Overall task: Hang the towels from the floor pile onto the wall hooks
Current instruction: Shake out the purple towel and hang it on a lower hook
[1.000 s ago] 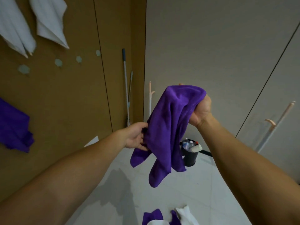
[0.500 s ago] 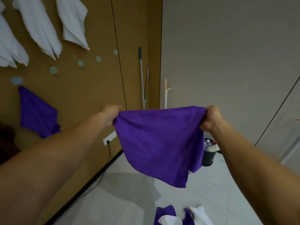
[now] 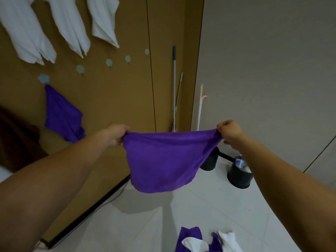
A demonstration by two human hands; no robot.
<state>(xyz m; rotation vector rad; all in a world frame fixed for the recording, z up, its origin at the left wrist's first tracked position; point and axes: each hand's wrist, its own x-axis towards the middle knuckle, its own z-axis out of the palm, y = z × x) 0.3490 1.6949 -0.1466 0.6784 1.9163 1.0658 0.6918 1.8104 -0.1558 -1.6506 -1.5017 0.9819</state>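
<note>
- Both hands locked on: the left hand (image 3: 116, 136) pinches one top corner of the purple towel (image 3: 163, 160), and the right hand (image 3: 230, 131) has the other corner bunched in curled fingers.
- The towel is pulled wide between the two fists. Its top edge is close to level and the body sags toward six o'clock, hanging above the white floor (image 3: 145, 224).
- At ten o'clock from the towel, four free hooks (image 3: 109, 62) climb in a slanted row across the brown wall (image 3: 118, 97).
- The lowest hook (image 3: 43, 78), out at nine to ten o'clock, already carries a hung purple towel (image 3: 61, 115) dangling by one corner. The left forearm crosses in front of its lower tip.
- At eleven o'clock, along the top of the view, three white towels (image 3: 71, 26) hang down. Their tops run out of frame.
- At twelve o'clock, mop handles (image 3: 174, 84) lean in the corner, with a pale stick (image 3: 201, 106) just beside them on the grey wall.
- At three o'clock stand two black bins (image 3: 239, 176). The far one is partly hidden behind the towel's right edge, and the near one sits just beside the right forearm.
- At seven o'clock, a dark cable (image 3: 112, 197) trails off the skirting.
- At six o'clock, on the bottom edge, lies the floor pile (image 3: 190, 235), purple and white cloths tangled on the tiles.
</note>
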